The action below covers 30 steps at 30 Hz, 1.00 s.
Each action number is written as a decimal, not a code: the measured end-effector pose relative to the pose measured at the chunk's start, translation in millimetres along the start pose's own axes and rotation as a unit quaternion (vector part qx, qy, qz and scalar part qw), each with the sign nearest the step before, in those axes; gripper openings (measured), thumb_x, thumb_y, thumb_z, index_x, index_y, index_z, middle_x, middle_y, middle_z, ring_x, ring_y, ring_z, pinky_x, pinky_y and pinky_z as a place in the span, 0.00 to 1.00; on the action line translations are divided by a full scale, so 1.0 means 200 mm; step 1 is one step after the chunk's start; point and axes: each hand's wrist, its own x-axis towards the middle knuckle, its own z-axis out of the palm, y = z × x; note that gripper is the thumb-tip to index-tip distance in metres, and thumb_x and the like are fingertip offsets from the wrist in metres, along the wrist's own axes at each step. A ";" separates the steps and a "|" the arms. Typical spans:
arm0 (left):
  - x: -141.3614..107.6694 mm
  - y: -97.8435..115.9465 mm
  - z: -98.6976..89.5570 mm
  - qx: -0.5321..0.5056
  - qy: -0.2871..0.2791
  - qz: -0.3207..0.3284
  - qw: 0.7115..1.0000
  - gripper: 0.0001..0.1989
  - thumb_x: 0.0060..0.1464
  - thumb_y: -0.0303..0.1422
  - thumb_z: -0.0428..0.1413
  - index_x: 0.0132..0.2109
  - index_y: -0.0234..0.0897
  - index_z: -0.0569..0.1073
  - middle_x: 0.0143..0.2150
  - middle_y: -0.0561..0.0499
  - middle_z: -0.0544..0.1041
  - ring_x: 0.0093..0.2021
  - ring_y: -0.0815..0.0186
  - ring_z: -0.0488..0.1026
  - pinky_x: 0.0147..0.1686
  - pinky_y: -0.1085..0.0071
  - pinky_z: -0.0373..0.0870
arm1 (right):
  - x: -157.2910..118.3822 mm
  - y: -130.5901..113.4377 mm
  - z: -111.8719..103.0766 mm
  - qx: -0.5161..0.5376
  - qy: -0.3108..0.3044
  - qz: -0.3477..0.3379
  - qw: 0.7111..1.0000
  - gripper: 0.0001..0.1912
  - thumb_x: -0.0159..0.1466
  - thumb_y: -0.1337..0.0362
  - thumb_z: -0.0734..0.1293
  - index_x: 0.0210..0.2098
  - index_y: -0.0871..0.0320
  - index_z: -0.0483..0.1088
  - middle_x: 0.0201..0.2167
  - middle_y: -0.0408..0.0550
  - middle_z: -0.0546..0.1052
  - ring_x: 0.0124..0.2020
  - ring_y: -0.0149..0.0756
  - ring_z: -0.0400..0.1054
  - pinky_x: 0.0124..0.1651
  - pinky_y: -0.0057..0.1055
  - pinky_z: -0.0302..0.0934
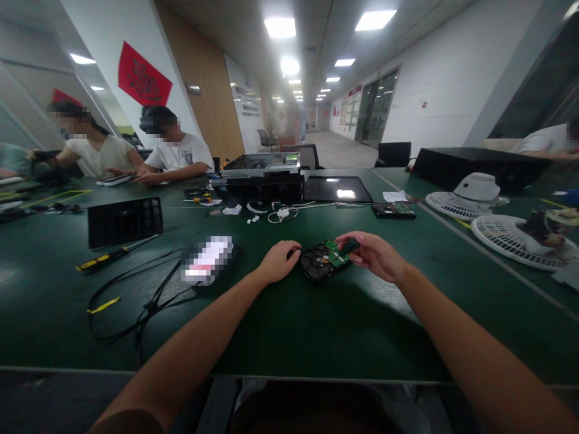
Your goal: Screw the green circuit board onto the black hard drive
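Observation:
A hard drive (314,264) lies on the green table in front of me, its dark metal underside and green circuit board facing up. My left hand (278,262) is at the drive's left edge, fingers curled and the fingertips and thumb against its side. Over the right end of the board, my right hand (373,256) pinches a small dark object (348,245) between thumb and fingers. That object's kind is too unclear to name, and whether it touches the board cannot be made out.
A lit phone (208,259), black cables (149,306) and a yellow-black screwdriver (102,257) lie left. Behind are an open computer case (262,163), a flat black panel (337,188) and another hard drive (393,210). White fan parts (461,204) stand right. Other people sit around the table.

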 end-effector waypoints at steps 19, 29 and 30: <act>0.00 -0.01 0.00 -0.001 0.004 0.000 1.000 0.14 0.70 0.36 0.54 0.57 0.38 0.77 0.52 0.45 0.81 0.52 0.56 0.78 0.54 0.59 0.74 | 0.01 0.01 -0.01 0.035 -0.012 -0.017 0.999 0.14 0.69 0.54 0.69 0.47 0.55 0.79 0.46 0.52 0.80 0.28 0.30 0.66 0.24 0.27 0.54; 0.00 0.00 0.00 -0.003 0.005 0.001 1.000 0.15 0.71 0.37 0.53 0.57 0.38 0.77 0.53 0.44 0.81 0.53 0.56 0.78 0.55 0.58 0.75 | 0.00 0.00 -0.01 -0.014 0.029 -0.010 0.999 0.16 0.66 0.52 0.71 0.45 0.57 0.81 0.34 0.49 0.77 0.27 0.30 0.59 0.25 0.28 0.49; 0.00 0.00 0.00 -0.003 0.005 0.001 1.000 0.14 0.70 0.37 0.54 0.57 0.38 0.77 0.52 0.45 0.81 0.53 0.56 0.78 0.55 0.58 0.75 | 0.00 0.00 -0.01 -0.014 0.030 -0.009 0.999 0.16 0.66 0.52 0.71 0.45 0.57 0.80 0.32 0.48 0.76 0.27 0.30 0.59 0.25 0.28 0.49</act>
